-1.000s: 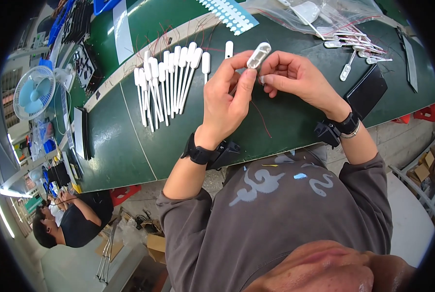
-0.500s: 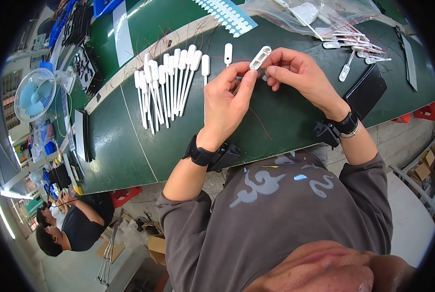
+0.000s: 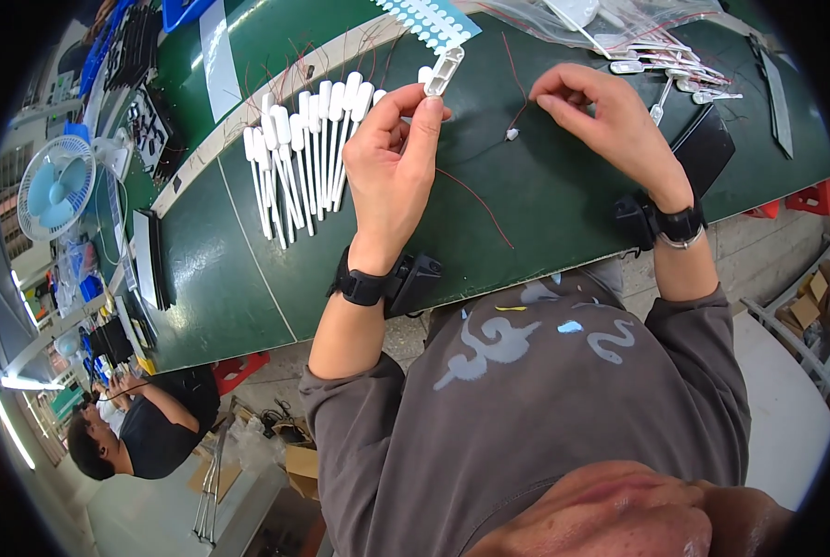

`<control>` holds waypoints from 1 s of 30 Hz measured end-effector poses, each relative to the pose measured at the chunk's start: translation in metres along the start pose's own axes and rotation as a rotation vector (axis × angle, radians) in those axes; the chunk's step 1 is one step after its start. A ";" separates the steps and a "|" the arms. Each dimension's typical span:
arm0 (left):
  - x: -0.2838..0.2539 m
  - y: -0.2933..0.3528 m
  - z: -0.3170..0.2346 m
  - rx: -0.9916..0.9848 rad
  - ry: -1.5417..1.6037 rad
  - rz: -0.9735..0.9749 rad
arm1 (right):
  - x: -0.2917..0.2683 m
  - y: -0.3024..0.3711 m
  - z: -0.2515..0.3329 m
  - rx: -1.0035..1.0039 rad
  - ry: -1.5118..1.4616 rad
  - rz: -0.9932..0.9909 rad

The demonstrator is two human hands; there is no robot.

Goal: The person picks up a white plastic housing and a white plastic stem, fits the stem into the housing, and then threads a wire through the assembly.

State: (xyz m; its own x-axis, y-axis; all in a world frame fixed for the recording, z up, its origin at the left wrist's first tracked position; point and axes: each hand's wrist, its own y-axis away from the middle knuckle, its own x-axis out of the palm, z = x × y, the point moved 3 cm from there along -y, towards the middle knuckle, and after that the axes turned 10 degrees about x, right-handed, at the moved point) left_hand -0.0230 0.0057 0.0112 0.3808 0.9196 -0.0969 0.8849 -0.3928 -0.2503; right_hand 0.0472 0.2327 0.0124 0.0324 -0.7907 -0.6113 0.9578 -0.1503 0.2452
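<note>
My left hand (image 3: 398, 153) is closed, pinching a white hollow plastic housing (image 3: 445, 74) by its lower end. The housing's open recess faces up. A thin red wire (image 3: 480, 206) trails over the green table from beside this hand. My right hand (image 3: 610, 119) is apart from it, with thumb and forefinger pinched on another thin red wire (image 3: 515, 63) that bends at the fingertips. On that wire's lower end is a small white piece (image 3: 512, 135), its exact kind too small to tell. White paddle-headed sticks (image 3: 317, 139) lie in a row left of my left hand.
A blue sheet of white stickers (image 3: 434, 23) lies beyond my left hand. At the far right are a clear plastic bag (image 3: 638, 37), more white sticks with red wires (image 3: 680, 70) and a dark flat object (image 3: 705, 148). A fan (image 3: 58, 188) and a co-worker (image 3: 155, 422) are at left.
My hands have moved apart. The left carried the housing left and away from me; the right moved to the right. The small white piece on its wire now shows between them.
</note>
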 end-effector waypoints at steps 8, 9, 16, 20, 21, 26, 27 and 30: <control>0.004 0.002 0.003 -0.057 -0.052 0.074 | 0.017 0.002 0.024 -0.788 0.492 -0.202; 0.005 0.003 0.004 -0.076 -0.054 0.075 | 0.017 0.002 0.023 -0.793 0.494 -0.204; 0.004 0.003 0.011 -0.178 -0.017 0.148 | 0.013 0.008 0.018 -0.654 0.431 -0.013; 0.005 0.004 0.008 -0.231 0.035 0.179 | 0.014 0.012 0.018 -0.689 0.408 -0.043; 0.005 0.003 0.007 -0.239 0.043 0.181 | 0.014 0.014 0.018 -0.692 0.412 -0.040; 0.004 0.003 0.006 -0.259 0.046 0.179 | 0.013 0.016 0.016 -0.636 0.496 -0.036; 0.004 0.003 0.006 -0.256 0.048 0.177 | 0.013 0.016 0.017 -0.635 0.505 -0.033; 0.002 0.002 0.007 -0.227 0.058 0.157 | 0.010 0.019 0.020 -0.665 0.537 -0.040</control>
State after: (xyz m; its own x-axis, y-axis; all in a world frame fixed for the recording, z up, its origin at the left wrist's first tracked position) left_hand -0.0220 0.0070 0.0038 0.5272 0.8476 -0.0605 0.8486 -0.5288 -0.0135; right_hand 0.0604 0.2099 0.0266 -0.0349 -0.3783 -0.9250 0.9242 0.3399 -0.1739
